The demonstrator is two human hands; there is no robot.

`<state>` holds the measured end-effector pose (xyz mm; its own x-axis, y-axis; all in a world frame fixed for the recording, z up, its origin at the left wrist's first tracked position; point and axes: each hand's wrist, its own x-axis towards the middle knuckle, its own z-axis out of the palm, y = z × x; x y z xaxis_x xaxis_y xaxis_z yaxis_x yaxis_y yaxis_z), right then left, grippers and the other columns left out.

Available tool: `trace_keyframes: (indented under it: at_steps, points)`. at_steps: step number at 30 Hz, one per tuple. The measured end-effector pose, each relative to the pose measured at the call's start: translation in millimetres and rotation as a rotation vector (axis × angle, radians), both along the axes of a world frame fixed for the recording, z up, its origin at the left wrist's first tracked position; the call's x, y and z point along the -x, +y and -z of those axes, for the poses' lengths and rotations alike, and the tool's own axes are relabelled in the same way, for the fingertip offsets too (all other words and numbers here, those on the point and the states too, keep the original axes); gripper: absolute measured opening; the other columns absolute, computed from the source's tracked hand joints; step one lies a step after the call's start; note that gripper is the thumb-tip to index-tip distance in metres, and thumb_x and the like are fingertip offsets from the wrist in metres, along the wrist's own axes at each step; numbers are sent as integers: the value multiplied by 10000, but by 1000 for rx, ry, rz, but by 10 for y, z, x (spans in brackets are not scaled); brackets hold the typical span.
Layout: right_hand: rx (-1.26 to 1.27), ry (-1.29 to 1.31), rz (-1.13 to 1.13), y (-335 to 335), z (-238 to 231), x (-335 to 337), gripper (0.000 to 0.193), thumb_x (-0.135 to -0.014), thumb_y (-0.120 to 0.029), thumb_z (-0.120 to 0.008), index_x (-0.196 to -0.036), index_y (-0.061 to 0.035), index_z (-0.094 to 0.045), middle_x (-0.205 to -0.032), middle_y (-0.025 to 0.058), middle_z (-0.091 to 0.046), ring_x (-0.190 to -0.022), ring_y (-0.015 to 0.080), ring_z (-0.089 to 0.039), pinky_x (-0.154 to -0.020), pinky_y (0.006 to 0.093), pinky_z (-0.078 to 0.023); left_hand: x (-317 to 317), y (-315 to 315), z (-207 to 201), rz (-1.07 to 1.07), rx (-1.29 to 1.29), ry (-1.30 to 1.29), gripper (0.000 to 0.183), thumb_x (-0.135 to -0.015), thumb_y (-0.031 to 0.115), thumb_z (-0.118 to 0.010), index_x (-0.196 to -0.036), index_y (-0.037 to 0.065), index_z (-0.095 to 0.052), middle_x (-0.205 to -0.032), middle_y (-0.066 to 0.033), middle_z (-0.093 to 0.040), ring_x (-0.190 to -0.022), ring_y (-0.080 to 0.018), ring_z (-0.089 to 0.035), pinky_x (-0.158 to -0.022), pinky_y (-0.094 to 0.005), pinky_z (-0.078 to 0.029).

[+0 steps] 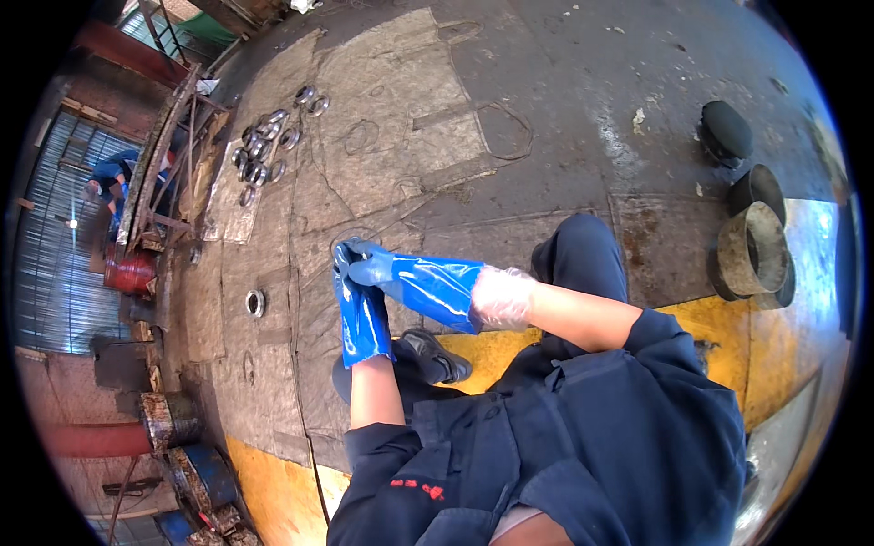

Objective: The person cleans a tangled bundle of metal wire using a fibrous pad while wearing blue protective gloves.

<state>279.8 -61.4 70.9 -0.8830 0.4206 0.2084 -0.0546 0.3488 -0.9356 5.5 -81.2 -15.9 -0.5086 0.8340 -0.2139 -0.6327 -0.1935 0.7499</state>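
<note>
Meeting in the head view, the left hand and right hand wear blue gloves, fingers pressed together; whether they pinch anything I cannot tell. A metal ring lies on the sheet left of the fingers, well apart from them.

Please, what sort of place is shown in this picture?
Probably an industrial workshop: metal rings lie on a stained floor covering, with grimy drums and a corrugated wall at the left.

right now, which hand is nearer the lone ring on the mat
Left: the left hand is to the right of the ring, apart from it; the right hand, against the left one, reaches in from farther right.
</note>
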Motion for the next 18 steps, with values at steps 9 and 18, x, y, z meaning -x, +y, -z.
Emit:
trace_keyframes:
  at_steps: [9, 18]
  points:
    - [-41, 231, 225, -57, -144, -153, 397, -1075, -212, -505, -1421, -25, -556, -1410, 152, -593, -1291, 234, -572, -1107, 339, -434, -791, -173, -488, 74, 32, 273, 230, -1030, 289, -623, -994, 71, -688, -934, -107, -729, -799, -226, -690, -732, -371, -583]
    - [1315, 497, 73, -50, 414, 487, 160, -1016, -216, -635, -1142, -117, -634, -1027, 5, -696, -903, 113, -658, -816, 320, -571, -1092, -404, -416, 324, 50, 240, 196, -983, 83, -630, -1170, 33, -657, -1023, -83, -719, -851, -169, -707, -755, -297, -594]
